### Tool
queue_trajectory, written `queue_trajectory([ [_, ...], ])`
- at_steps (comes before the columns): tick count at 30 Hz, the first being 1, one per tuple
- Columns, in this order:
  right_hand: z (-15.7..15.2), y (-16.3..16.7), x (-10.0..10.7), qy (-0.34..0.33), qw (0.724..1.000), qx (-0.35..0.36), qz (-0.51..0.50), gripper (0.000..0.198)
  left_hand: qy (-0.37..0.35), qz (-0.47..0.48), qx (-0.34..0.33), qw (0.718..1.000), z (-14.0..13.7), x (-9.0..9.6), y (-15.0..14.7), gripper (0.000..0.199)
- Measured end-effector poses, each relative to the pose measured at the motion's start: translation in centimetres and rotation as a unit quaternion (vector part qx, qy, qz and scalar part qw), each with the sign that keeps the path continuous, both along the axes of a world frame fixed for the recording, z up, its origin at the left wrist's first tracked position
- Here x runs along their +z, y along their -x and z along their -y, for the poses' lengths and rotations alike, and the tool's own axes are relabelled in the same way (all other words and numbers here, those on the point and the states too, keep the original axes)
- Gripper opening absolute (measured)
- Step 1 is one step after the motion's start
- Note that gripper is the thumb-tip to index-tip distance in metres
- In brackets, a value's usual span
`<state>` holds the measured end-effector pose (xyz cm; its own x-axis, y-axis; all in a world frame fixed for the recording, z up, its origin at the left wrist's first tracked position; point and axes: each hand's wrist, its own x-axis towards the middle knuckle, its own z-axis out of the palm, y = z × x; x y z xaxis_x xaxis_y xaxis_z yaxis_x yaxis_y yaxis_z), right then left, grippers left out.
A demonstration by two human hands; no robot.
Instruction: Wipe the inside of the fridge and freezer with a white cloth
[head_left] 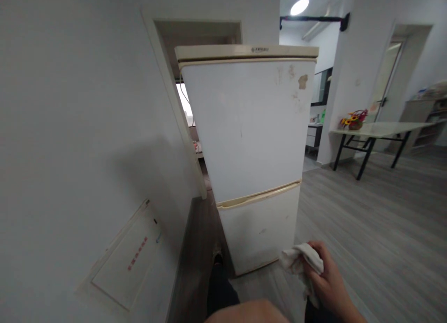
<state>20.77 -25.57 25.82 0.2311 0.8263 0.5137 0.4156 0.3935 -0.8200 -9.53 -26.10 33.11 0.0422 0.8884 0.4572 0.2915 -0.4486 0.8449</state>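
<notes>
R hand [326,279] grips stained cloth [301,260] tight nr fridge [249,141]; L hand not seen; risk: soiled rag smears door rather than cleans.

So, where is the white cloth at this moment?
In the head view, the white cloth is low and right of centre, bunched in the right hand, just in front of the lower door of the white fridge.

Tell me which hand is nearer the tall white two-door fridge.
Right. The right hand, clutching a crumpled white cloth, sits beside the tall white two-door fridge at its lower corner. The left hand is out of view.
</notes>
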Motion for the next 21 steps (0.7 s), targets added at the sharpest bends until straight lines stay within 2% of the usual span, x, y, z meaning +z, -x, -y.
queue_trajectory([
  [3, 0.5, -0.7, 0.0, 0.003, 1.000, -0.020, -0.004, 0.019, -0.049, -0.025, 0.011, 0.998, -6.1, 5.2, -0.7, 0.067],
  [5, 0.8, -1.1, 0.2, 0.004, 0.999, -0.036, -0.003, 0.020, -0.065, -0.023, 0.020, 0.997, -11.0, 8.1, -1.1, 0.068],
  [6, 1.0, -1.3, 0.4, 0.005, 0.999, -0.044, -0.002, 0.021, -0.075, -0.026, 0.049, 0.996, -13.6, 9.0, -1.3, 0.065],
  [7, 1.2, -1.5, 0.5, 0.007, 0.999, -0.049, 0.000, 0.022, -0.079, -0.001, 0.121, 0.989, -16.2, 9.5, -1.3, 0.058],
  [8, 1.3, -1.6, 0.6, 0.008, 0.998, -0.055, 0.001, 0.023, -0.065, 0.031, 0.190, 0.979, -18.7, 9.6, -1.3, 0.053],
  [9, 1.5, -1.8, 0.5, 0.010, 0.998, -0.059, 0.000, 0.024, -0.042, 0.046, 0.215, 0.975, -21.0, 9.3, -1.3, 0.053],
  [11, 1.9, -2.1, 0.1, 0.017, 0.998, -0.067, -0.010, 0.025, -0.003, 0.061, 0.216, 0.974, -24.6, 7.9, -1.0, 0.053],
  [13, 2.1, -2.6, -0.6, 0.024, 0.997, -0.072, -0.021, 0.025, 0.024, 0.071, 0.206, 0.976, -26.8, 6.1, -0.7, 0.051],
  [17, 2.6, -3.2, -2.1, 0.035, 0.996, -0.082, -0.029, 0.023, 0.044, 0.082, 0.213, 0.973, -28.4, 3.4, -0.6, 0.045],
  [21, 2.6, -2.2, -2.1, 0.052, 0.995, -0.080, -0.034, 0.027, 0.031, 0.097, 0.244, 0.965, -26.9, 2.2, -1.4, 0.054],
])
